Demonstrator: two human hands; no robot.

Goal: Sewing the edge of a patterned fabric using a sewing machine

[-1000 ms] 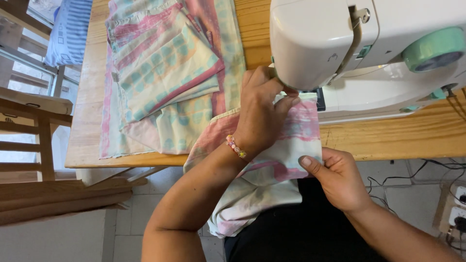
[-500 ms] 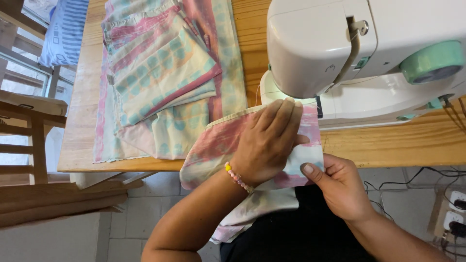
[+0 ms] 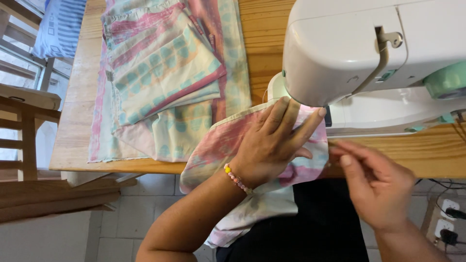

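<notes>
My left hand (image 3: pixel 276 140) lies flat, fingers spread, on a pink and pale green patterned cloth (image 3: pixel 213 145) at the foot of a white sewing machine (image 3: pixel 349 48). A beaded bracelet (image 3: pixel 235 178) is on that wrist. The cloth hangs over the front edge of the wooden table (image 3: pixel 262 29) into my lap. My right hand (image 3: pixel 378 184) is off the cloth, to its right, by the table edge. It is blurred, with thumb and forefinger drawn together; I cannot tell whether anything small is between them.
A pile of folded pink and green patterned fabric (image 3: pixel 165 73) covers the table's left half. A wooden chair (image 3: pixel 29 106) and a blue striped cushion (image 3: pixel 60 24) stand at the left. Wall sockets with plugs (image 3: pixel 446 213) are at the lower right, above a tiled floor.
My right hand has let go of the cloth's right edge and moved away to the right. My left hand has slid up the cloth toward the machine.
</notes>
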